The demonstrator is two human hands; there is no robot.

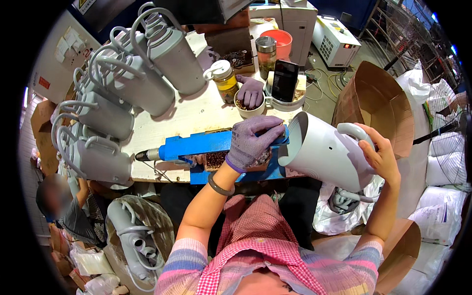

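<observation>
The right hand (381, 157), bare, is curled around the handle of a grey kettle body (324, 155), holding it tipped on its side with the open mouth turned toward the blue fixture (206, 145) at the edge of the white workbench (196, 115). The left hand (251, 141), in a grey-purple knitted glove, lies across the right end of that fixture, fingers bent down over it and reaching just to the kettle's rim; whether it pinches anything small underneath cannot be made out. A stack of matching grey kettle bodies (132, 83) lies on the bench's left part. Further back, another gloved hand (250, 91) dips into a white bowl (248, 109), beside a lidded glass jar (224, 78) of yellowish contents and a dark phone (284, 80) propped upright. An open brown cardboard box (381, 105) stands to the right, white sacks (445, 172) beyond it, partly cut off by the dark rim. A red rectangular label (44, 82) sits on the left wall, its print illegible.
</observation>
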